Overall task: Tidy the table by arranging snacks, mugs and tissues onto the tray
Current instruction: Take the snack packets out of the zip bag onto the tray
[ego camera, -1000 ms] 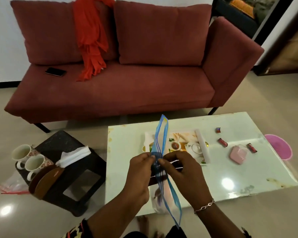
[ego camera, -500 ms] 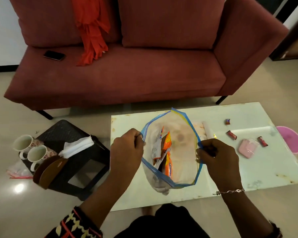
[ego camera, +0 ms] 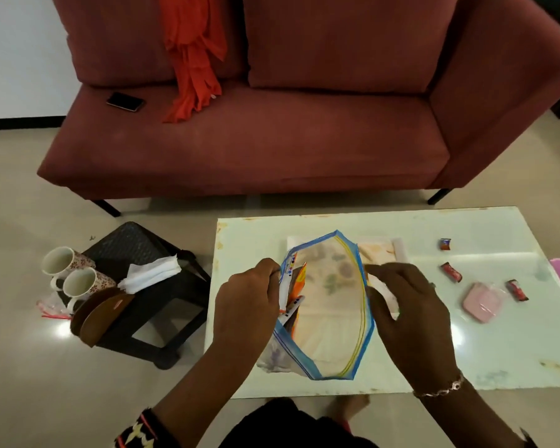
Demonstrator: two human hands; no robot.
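While hands [ego camera: 246, 305] [ego camera: 411, 318] part one bag [ego camera: 332, 305], two mugs [ego camera: 62, 261] [ego camera: 84, 282], perhaps three candies [ego camera: 445, 244] [ego camera: 451, 272] [ego camera: 518, 290].

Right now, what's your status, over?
Left hand and right hand pinch the zip bag open. Snack packets inside. Mugs and tissues sit on the stool. Bag hangs over the tray.

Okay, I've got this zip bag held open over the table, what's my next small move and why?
Probably free the right hand and lift out the snack packets: the zip bag gapes open, the left hand pinches its rim, and the tray lies right beneath.
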